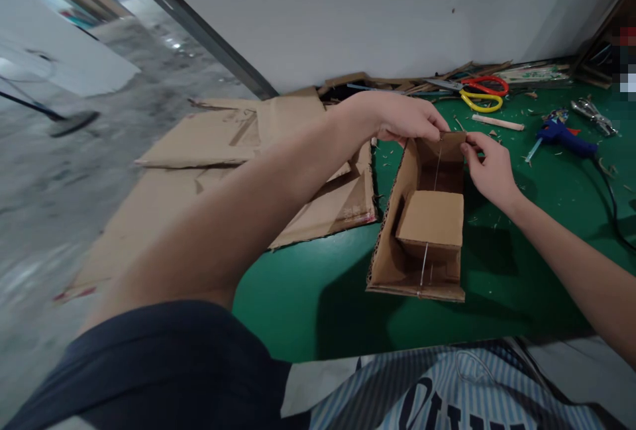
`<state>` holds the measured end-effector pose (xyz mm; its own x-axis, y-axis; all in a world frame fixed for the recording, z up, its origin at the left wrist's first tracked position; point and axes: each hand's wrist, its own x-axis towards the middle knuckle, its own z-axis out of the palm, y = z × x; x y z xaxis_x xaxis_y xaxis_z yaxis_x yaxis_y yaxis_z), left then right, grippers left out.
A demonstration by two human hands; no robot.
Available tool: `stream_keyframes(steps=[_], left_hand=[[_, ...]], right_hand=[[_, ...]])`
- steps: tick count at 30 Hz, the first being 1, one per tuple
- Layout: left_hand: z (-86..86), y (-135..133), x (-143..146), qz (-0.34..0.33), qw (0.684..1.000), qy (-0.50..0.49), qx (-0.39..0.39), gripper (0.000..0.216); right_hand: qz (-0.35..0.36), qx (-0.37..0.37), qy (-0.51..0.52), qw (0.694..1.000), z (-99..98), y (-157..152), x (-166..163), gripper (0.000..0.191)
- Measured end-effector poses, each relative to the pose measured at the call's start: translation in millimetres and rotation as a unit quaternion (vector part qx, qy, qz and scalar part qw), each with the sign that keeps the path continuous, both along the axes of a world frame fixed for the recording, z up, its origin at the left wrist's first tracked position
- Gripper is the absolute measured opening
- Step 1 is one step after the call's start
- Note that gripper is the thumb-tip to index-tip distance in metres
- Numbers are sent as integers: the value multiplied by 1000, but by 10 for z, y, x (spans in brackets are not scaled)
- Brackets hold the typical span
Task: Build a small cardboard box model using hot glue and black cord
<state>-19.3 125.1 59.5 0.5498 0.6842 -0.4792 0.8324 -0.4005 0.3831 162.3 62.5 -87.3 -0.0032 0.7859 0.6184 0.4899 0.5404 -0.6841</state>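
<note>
An open cardboard box [385, 244] rests on the green table in front of me. Across its middle lies a cardboard block [431, 215]. A thin white string [424, 266] runs from the near wall to this block, and a thin line continues beyond it to the far wall. My left hand [410, 116] reaches over the box's far left corner, its fingers closed at the top edge of the far wall. With thumb and fingers, my right hand [489, 163] pinches the right end of that same wall. Some left fingertips are hidden behind the cardboard.
Flat cardboard sheets [209, 132] lie to the left, extending past the table [293, 304]. Scissors [481, 93] with red and yellow handles lie at the back, near a wooden stick [497, 123]. A blue glue gun [566, 138] with a cord is at right, among scraps.
</note>
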Motion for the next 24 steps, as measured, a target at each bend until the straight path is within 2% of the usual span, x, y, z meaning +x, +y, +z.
stream_keyframes(steps=[2, 5, 10, 16, 24], left_hand=[[14, -4, 10, -10, 1000, -9, -23, 42], [-18, 25, 5, -45, 999, -24, -11, 39], [-108, 65, -34, -105, 991, -48, 72, 25], [-81, -37, -28, -147, 982, -26, 117, 16], [-147, -144, 11, -155, 958, 35, 238, 25]], right_hand=[[1, -4, 1, 1000, -1, -3, -2, 17], [-2, -11, 2, 1000, 6, -11, -4, 17], [-6, -30, -8, 999, 29, -28, -14, 18], [1, -28, -16, 999, 53, -45, -12, 17], [7, -22, -7, 1000, 22, -20, 1, 17]])
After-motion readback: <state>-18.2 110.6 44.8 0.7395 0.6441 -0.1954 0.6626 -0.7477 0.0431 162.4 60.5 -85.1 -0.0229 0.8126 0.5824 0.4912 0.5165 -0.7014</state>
